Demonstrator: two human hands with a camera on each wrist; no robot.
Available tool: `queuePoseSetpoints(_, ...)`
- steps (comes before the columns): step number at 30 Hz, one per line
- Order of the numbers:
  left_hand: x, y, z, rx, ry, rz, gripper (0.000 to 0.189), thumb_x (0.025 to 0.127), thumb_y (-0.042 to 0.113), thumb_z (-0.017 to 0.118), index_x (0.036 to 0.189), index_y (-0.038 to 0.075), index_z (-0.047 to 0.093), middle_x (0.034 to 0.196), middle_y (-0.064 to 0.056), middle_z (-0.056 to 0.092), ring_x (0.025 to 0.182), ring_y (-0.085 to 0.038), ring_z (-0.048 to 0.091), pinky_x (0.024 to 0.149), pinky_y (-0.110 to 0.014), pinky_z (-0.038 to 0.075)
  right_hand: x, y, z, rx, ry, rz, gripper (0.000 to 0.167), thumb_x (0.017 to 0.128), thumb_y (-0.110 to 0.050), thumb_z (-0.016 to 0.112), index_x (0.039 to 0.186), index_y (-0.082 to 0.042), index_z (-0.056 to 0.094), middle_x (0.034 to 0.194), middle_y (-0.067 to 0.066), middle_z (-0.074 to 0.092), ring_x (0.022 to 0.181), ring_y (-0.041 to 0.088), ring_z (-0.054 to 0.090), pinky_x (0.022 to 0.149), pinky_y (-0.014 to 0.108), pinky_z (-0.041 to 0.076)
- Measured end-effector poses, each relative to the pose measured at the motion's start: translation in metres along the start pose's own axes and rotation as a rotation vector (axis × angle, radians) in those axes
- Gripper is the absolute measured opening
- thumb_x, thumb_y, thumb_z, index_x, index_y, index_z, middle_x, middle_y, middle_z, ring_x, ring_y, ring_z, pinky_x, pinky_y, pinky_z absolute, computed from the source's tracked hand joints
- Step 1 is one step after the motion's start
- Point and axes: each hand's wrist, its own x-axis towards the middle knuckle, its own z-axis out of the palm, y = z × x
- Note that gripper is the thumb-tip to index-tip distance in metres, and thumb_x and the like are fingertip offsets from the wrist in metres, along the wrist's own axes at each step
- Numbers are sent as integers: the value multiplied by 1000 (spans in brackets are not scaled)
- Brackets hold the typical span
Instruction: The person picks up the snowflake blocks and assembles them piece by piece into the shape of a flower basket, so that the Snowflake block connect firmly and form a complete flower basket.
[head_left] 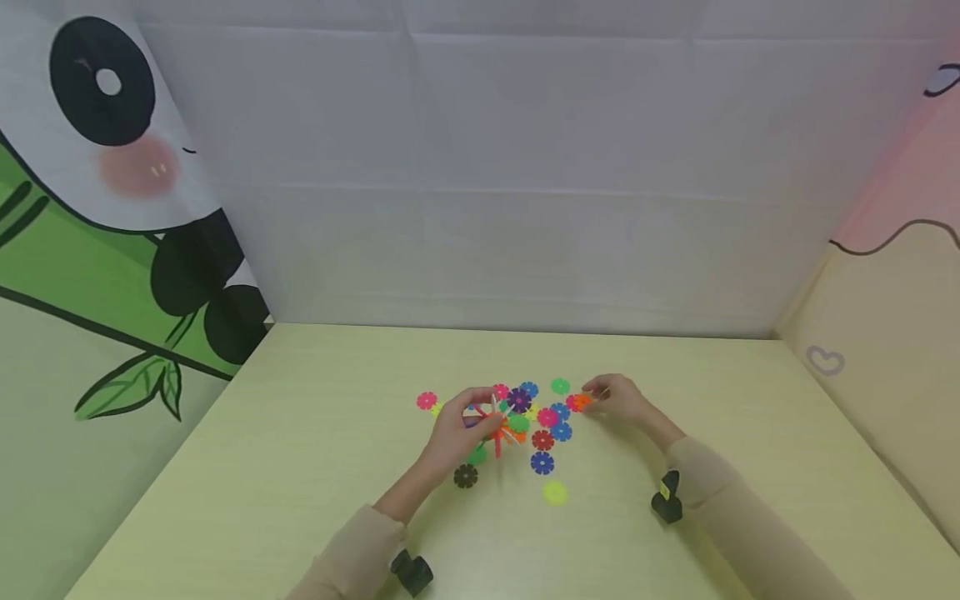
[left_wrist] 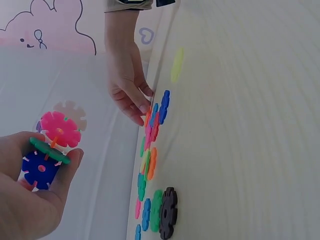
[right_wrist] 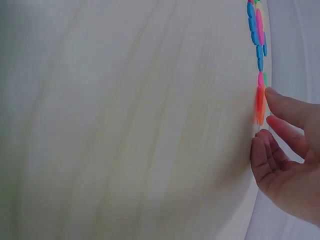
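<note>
My left hand (head_left: pixel 453 429) grips a cluster of interlocked notched plastic discs (head_left: pixel 497 427) above the table. In the left wrist view, its thumb and fingers hold the cluster by a green disc (left_wrist: pixel 49 150), with a pink disc (left_wrist: pixel 60 129) and a dark blue disc (left_wrist: pixel 40 170) slotted on. To the right, my right hand (head_left: pixel 618 396) is low over the table, its fingertips at an orange disc (head_left: pixel 583 402) lying by a pink one. Thumb and index finger stand apart in the right wrist view; whether they touch the orange disc (right_wrist: pixel 261 114) is unclear.
Several loose discs lie around the hands, among them a red disc (head_left: pixel 543 440), a blue disc (head_left: pixel 542 463), a yellow disc (head_left: pixel 555 493) and a black disc (head_left: pixel 466 476). A pale wall (head_left: pixel 525 250) rises behind the table (head_left: pixel 300 467); printed panels flank it.
</note>
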Motion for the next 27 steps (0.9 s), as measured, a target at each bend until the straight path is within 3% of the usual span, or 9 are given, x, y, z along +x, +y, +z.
queuePoseSetpoints(6,-11,21,0,-16,-39,23,37,87,3,58,121,-6,47,112,-19,51,80,-28,65,73,-38,54,-3,-4,7,-8,20,51,26,77,-8,70,101,2,63,90,10,58,86,24,51,76,35,47)
queuePoseSetpoints(12,-14,23,1,2,-39,26,37,87,8,59,122,-2,49,114,-18,51,86,-32,63,72,-29,54,-9,-10,9,17,45,27,18,80,-1,64,96,3,62,88,11,60,82,22,53,72,33,48)
queuePoseSetpoints(16,-9,20,3,-25,-28,23,38,88,8,58,123,-1,48,116,-20,50,84,-27,63,72,-31,54,-14,-18,7,101,67,-18,17,83,-1,60,99,5,61,89,13,61,77,22,57,67,29,52)
queuePoseSetpoints(22,1,17,5,-82,19,12,38,88,8,58,123,-1,48,116,-18,50,77,-18,64,72,-32,54,-36,-67,4,377,123,-103,23,85,-2,59,105,8,57,94,20,60,78,32,65,70,41,54)
queuePoseSetpoints(24,6,10,7,-96,39,25,37,87,10,59,122,0,49,116,-17,51,76,-16,63,70,-27,54,-44,-84,6,420,137,-121,23,84,-2,61,105,7,58,94,19,61,76,28,66,69,38,54)
queuePoseSetpoints(27,8,11,11,-99,64,29,36,88,9,59,121,-1,49,116,-19,51,80,-20,63,71,-24,53,-53,-101,10,439,159,-129,22,83,-2,62,104,6,59,91,16,61,72,21,66,68,36,55)
